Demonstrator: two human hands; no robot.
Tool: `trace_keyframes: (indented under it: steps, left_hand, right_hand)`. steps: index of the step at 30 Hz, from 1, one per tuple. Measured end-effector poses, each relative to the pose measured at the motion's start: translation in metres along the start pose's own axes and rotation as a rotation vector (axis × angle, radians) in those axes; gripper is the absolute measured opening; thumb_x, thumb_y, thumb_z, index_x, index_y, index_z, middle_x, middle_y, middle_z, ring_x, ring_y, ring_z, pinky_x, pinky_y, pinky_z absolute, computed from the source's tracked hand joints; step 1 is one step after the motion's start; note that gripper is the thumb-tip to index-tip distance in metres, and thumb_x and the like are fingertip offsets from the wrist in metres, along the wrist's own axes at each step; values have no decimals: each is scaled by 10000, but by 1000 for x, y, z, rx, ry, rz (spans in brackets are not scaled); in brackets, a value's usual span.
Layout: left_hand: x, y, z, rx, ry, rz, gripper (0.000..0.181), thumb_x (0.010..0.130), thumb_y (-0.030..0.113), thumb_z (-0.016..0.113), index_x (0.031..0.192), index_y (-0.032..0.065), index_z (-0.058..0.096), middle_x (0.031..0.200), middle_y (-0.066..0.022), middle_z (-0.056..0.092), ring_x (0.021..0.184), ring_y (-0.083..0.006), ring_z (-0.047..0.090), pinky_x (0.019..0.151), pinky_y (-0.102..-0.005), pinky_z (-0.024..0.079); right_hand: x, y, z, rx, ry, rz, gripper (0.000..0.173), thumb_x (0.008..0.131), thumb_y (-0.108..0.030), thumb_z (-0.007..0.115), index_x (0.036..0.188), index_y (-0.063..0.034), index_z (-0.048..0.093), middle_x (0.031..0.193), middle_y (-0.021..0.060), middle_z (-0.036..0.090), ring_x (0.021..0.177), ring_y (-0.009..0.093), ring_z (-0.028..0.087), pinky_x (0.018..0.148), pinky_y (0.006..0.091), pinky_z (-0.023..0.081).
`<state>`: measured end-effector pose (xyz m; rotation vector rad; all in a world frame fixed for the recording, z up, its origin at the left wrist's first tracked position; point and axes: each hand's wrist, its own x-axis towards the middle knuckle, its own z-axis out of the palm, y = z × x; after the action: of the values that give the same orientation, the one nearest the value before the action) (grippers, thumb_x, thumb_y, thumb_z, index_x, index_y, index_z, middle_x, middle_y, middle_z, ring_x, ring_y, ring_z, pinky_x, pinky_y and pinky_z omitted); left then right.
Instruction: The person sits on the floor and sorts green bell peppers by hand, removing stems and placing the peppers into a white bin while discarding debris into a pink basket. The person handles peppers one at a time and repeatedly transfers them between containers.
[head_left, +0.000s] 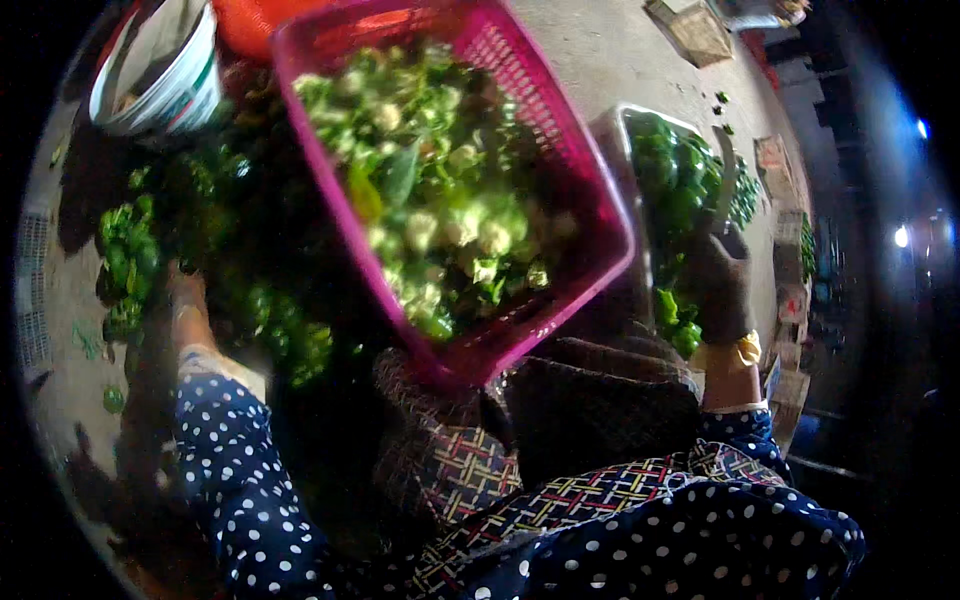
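My left hand (187, 292) reaches down to a heap of green peppers (129, 262) on the shadowed floor at left. Its fingertips are too dark to tell whether they hold one. At right, my right hand (726, 281), in a dark glove, grips a knife (727, 176) with its blade pointing away from me. Under the blade lies a metal-rimmed tray (624, 124) filled with green peppers (667, 165). Between my hands a magenta plastic basket (577, 157), slatted and tilted in view, holds pale green pepper cores and trimmings (442, 195), somewhat blurred.
Beyond the basket at upper left stand a white bucket (199, 97) and an orange-red container (244, 26). A cardboard box (694, 34) sits on the concrete floor (592, 45) at the far right. More boxes (787, 300) line the right side. A grey crate (34, 292) is at the left edge.
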<state>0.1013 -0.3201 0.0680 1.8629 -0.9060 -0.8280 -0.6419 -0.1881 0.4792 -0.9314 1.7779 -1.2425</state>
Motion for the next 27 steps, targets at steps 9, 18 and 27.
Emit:
trace_keyframes:
  steps: [9,18,27]
  left_hand:
    - [-71,22,9,964,-64,539,442,881,212,410,1298,70,436,1311,-120,459,1101,-217,501,858,-334,428]
    - [-301,142,57,624,-334,23,483,837,62,474,1304,1,365,1316,-228,403,1161,-389,421,994,-402,344]
    - [-300,135,20,337,-25,224,446,834,173,598,1238,36,467,1263,-195,479,1154,-349,459,965,-399,378]
  right_hand:
    - [2,25,-9,-67,104,-55,218,836,-125,619,1025,-19,609,827,48,641,688,135,599,566,238,468]
    - [-17,50,-68,-530,4,-369,316,842,-69,531,1155,-44,565,989,115,612,865,197,592,727,293,488]
    - [-19,84,-63,-255,-6,-129,190,915,-157,437,897,-43,587,743,-28,448,545,41,463,458,206,367]
